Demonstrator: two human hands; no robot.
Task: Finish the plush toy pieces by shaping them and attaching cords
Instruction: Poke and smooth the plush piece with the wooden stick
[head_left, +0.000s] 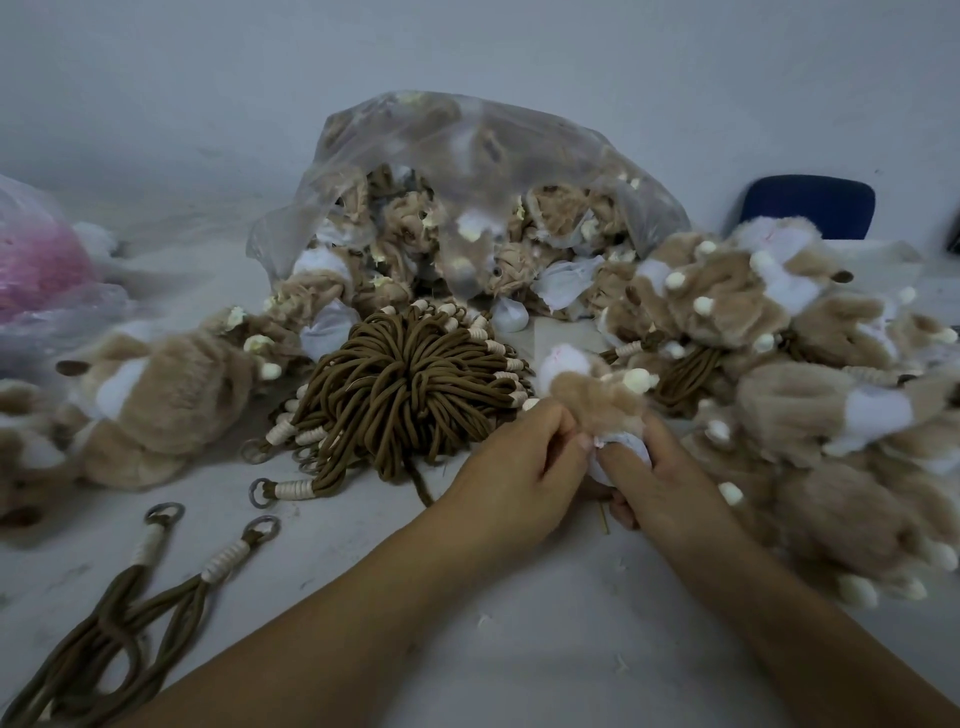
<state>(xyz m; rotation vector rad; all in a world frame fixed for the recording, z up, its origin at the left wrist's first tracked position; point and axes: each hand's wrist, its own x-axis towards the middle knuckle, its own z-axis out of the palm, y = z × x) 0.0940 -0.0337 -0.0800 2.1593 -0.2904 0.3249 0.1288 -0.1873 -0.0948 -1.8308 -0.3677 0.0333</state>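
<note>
**A:** Where's the plush piece (602, 400)?

**B:** Lifted between both grips. The left grip (514, 467) pinches the tan fur. The right grip (660, 467) is curled round the white end. Neither is spread.

**A:** Any cord on it?

**B:** None that I can see. The cord bundle (410, 379) lies just left of the left grip, on the bench (519, 649). Loose cords (226, 561) lie further left.

**A:** What could go wrong?

**B:** My guess: if the two grips pull hard against each other, the white fabric could tear or come out lopsided. The plush pile (779, 332) crowds in right of the right grip, so a half-shaped piece set down there could get lost among them. A thin stick (604, 514) shows under the right grip. I can't tell what it is, but it could roll away.
</note>
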